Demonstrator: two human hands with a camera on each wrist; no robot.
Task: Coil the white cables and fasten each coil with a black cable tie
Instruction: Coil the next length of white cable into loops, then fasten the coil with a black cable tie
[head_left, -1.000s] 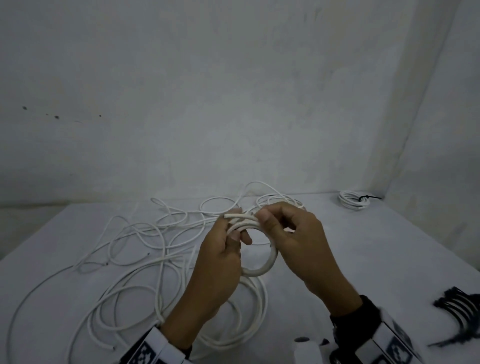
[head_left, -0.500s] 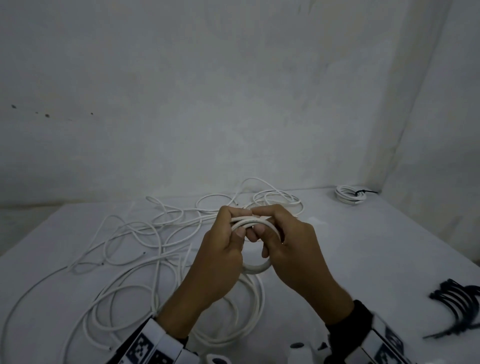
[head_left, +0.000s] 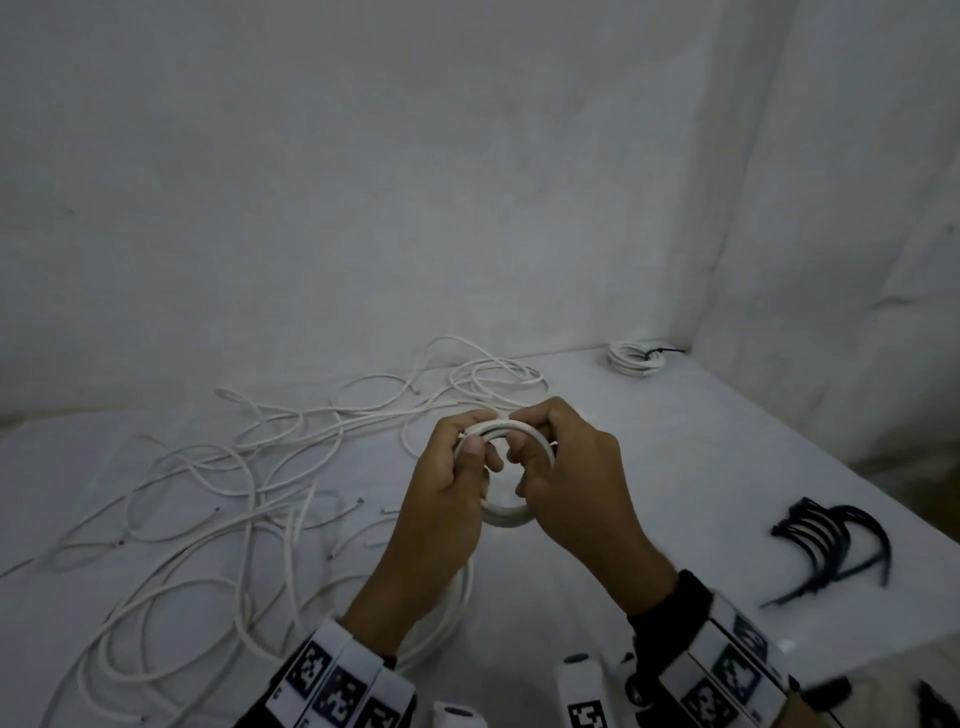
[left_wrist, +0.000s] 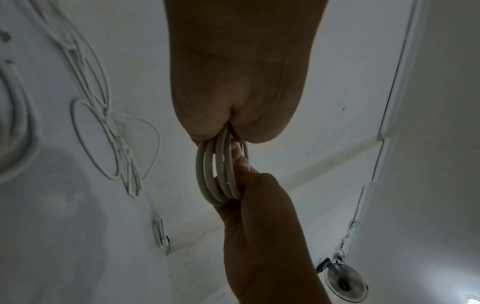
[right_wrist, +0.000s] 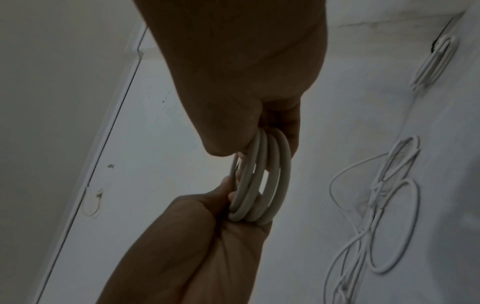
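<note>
Both hands hold a small white cable coil (head_left: 506, 517) above the middle of the table. My left hand (head_left: 457, 467) grips its left side with thumb and fingers curled round the turns. My right hand (head_left: 566, 467) grips the right side the same way. The wrist views show several turns of the coil (left_wrist: 221, 174) (right_wrist: 259, 181) pinched between the two hands. Loose white cables (head_left: 234, 467) sprawl over the table's left half. A bunch of black cable ties (head_left: 831, 540) lies at the right. No tie is in either hand.
A finished white coil (head_left: 634, 358) with a black tie sits in the far right corner by the wall. The white table (head_left: 701, 467) ends at its right edge close to the ties. Walls close off the back and right.
Both hands have shifted their grip on the coil: the right hand slid from the top round to the right side. The coil stays in about the same place.
</note>
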